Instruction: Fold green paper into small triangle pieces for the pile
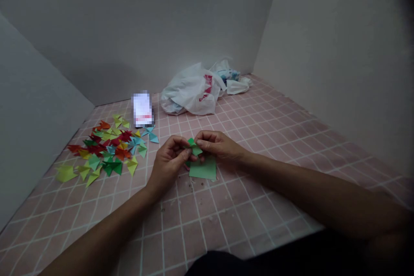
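While a small green folded paper [196, 147] is held up between the two hands, a fold appears to be in the making, judging by the layered flaps and the close pinch. The left edge of the piece is gripped by the left hand [173, 155], its fingers closed with the thumb laid near the lower flap. The upper right corner is pinched by the right hand [221, 143], thumb and forefinger brought together with hardly a gap; its remaining fingers are partly hidden.

The piece is held over the far part of a pale green square sheet [202, 172], which is laid flat on a pink checked cloth [258, 198]. Whether the sheet is touched by the piece cannot be told. One pointed corner is aimed away from the body, and a broader flap is turned toward it, slightly to the right. The long axis seems to be set roughly fore and aft, with a slight slant; an exact reading is prevented by the covering fingers.

For the next move, it is judged, edges need to be lined up and a crease pressed firmly, with one hand kept steady. Many folded paper pieces [111, 166], pointed variously, are spread to the left, near a lit phone [142, 108].
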A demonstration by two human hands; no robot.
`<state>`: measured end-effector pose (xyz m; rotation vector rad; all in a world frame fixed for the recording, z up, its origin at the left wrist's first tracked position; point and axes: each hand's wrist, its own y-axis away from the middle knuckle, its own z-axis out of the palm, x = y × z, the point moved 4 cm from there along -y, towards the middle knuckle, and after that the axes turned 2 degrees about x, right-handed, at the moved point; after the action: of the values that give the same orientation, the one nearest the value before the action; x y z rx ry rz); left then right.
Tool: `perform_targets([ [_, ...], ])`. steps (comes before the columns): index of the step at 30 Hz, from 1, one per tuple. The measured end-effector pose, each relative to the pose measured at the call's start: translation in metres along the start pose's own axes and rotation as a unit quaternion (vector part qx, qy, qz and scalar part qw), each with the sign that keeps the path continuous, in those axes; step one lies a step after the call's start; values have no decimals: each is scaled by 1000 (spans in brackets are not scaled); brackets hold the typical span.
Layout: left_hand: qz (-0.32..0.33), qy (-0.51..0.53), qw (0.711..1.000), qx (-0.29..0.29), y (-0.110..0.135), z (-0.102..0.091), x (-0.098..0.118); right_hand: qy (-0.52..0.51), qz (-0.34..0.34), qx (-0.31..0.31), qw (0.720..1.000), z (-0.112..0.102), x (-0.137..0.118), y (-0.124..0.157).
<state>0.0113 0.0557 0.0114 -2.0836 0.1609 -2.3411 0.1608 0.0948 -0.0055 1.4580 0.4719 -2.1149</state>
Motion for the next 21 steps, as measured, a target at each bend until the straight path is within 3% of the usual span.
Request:
perform_targets([
  [21, 61, -13, 998, -27, 2, 2, 3, 45, -11, -34, 998, 1, -7, 0],
])
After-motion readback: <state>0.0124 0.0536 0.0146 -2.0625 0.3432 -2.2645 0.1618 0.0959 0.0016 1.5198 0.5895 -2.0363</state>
